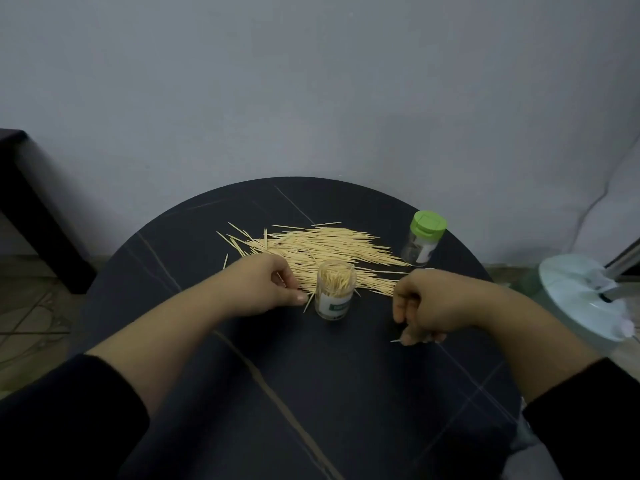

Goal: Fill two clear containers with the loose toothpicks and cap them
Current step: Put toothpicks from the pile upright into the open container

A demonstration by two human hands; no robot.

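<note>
The right hand (436, 306) hides all but the tip of a toothpick (394, 340) under its curled fingers, the left hand (266, 284) covers the near corner of the toothpick pile (329, 245), and the jar label (334, 303) beside its thumb blurs past reading.

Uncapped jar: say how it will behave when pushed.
The open jar stands narrow and upright, so a high push may tip it. With no cap, its toothpicks would probably spill. It seems light and may slide on the smooth table.

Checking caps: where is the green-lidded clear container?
Head view: the green-lidded clear container stands at the round dark table's far right, beside the wooden toothpick pile's right end.
</note>
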